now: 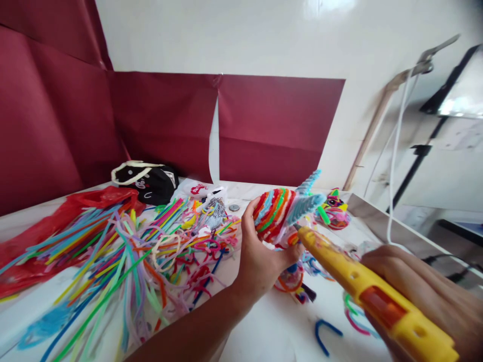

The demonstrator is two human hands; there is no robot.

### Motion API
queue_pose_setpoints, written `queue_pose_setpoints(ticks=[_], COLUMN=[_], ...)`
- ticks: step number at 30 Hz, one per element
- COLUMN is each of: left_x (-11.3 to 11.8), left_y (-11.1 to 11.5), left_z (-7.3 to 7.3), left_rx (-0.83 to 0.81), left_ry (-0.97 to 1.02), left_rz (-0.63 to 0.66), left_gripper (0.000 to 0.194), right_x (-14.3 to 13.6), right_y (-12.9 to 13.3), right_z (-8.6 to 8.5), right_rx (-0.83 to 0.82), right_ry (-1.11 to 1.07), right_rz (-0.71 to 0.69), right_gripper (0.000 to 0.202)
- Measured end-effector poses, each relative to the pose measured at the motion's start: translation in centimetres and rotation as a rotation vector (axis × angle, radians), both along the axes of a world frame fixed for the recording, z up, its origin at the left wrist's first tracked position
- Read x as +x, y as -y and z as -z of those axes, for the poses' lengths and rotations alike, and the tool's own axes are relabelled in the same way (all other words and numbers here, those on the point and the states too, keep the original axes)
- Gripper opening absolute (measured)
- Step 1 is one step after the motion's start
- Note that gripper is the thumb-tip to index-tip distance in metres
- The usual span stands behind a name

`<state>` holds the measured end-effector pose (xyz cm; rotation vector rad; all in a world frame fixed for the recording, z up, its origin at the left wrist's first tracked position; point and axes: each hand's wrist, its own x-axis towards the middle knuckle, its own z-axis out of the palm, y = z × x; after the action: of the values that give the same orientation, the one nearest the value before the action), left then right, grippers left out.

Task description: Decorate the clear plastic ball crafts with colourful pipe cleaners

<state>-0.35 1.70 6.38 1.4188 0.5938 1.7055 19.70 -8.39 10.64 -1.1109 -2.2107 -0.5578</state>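
My left hand (260, 266) is wrapped round a striped pipe-cleaner figure (274, 213) in red, orange, green and blue, with two light-blue pointed pieces (305, 207) sticking out to the right. My right hand (418, 286) grips a yellow hot glue gun (347, 266) with an orange window in its side. Its nozzle points at the figure's lower right side, close to my left thumb; whether the tip touches is too blurred to tell. Below the figure, a second colourful pipe-cleaner piece (292, 281) is partly hidden by my left hand.
Loose pipe cleaners (128, 251) spread over the table's left side, some on a red plastic bag (49, 229). A black pouch (147, 183) lies behind them. Another pipe-cleaner figure (335, 211) stands at right. A bent blue pipe cleaner (322, 334) lies in front. A white cable (396, 151) hangs at right.
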Motion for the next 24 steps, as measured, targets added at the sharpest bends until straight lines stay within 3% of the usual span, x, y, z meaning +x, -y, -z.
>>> queue_pose_setpoints(ticks=[7,14,19,24], left_x=[0.0,0.3,0.5,0.4], left_y=[0.2,0.7,1.0,1.3], left_z=[-0.1,-0.7,-1.0,-1.3], left_rx=[-0.034,-0.083,-0.148,-0.236], left_ry=[0.028,0.08,0.078,0.088], left_rz=[0.054,0.131,0.163,0.22], left_gripper=[0.105,0.103,0.1,0.097], right_x=[0.1,0.0,1.0,1.4], right_y=[0.2,-0.2,0.3,0.8], right_z=[-0.2,0.2,1.4,1.8], right_rx=[0.0,0.042,0.06,0.078], right_ry=[0.0,-0.075,-0.033,-0.138], right_rz=[0.038,-0.037,0.019,0.109], right_gripper=[0.019,0.022,0.036,0.042])
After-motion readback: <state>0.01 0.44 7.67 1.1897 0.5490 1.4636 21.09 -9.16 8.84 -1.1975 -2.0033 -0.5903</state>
